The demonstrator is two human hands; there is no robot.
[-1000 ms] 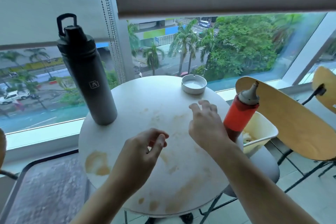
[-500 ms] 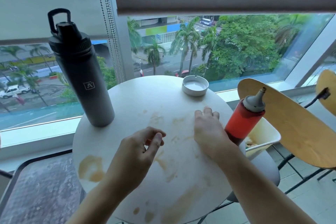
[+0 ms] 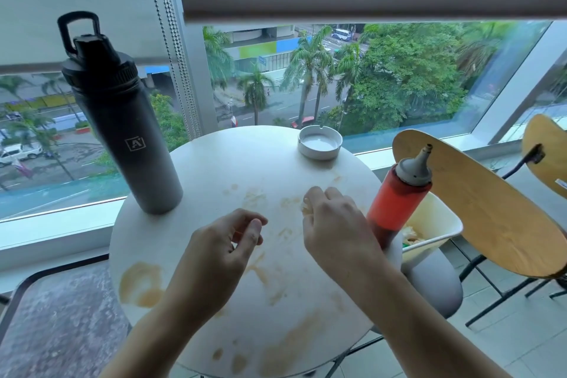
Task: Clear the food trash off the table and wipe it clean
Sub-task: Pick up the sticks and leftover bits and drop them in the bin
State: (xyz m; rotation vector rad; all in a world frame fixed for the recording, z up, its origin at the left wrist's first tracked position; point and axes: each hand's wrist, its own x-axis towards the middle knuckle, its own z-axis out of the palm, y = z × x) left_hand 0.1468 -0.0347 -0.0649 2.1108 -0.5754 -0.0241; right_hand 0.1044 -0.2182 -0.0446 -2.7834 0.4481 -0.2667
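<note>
At the table's [image 3: 214, 163] middle, our right hand [image 3: 331, 224] pinched a pale food scrap [image 3: 306, 205] in curled fingers; the left hand [image 3: 221, 248] hovered loosely curled, empty — a careless sweep might topple the sauce bottle [image 3: 399, 199] at the right edge.

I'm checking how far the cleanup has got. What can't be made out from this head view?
- What the right hand grips: its curled fingers hide all but a pale scrap.
- Contents of the white container: mostly behind the red sauce bottle and the table edge.
- Table base: hidden under the tabletop.
</note>
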